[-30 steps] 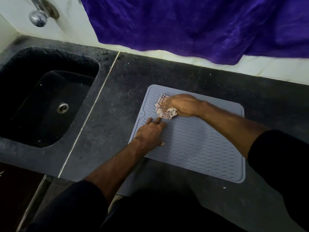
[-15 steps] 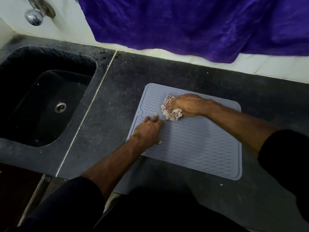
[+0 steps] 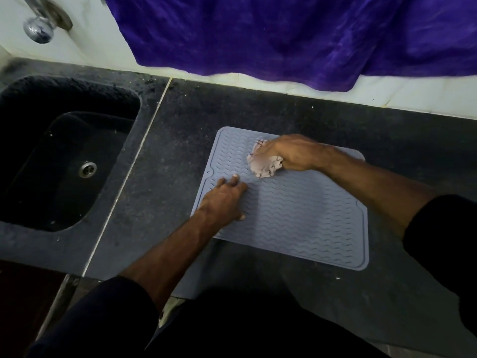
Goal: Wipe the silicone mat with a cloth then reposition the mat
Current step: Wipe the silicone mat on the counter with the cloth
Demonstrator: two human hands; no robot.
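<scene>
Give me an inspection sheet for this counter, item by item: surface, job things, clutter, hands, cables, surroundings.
Surface: dark speckled counter, pale specks scattered on it.
Job's things: grey silicone mat lies flat on the counter; crumpled cloth sits on its far left part.
Clutter: nothing seen.
Hands: left hand presses flat on the mat's left side; right hand grips the cloth.
Cables: nothing seen.
Surroundings: black sink to the left, tap above it, purple fabric hanging behind.
</scene>
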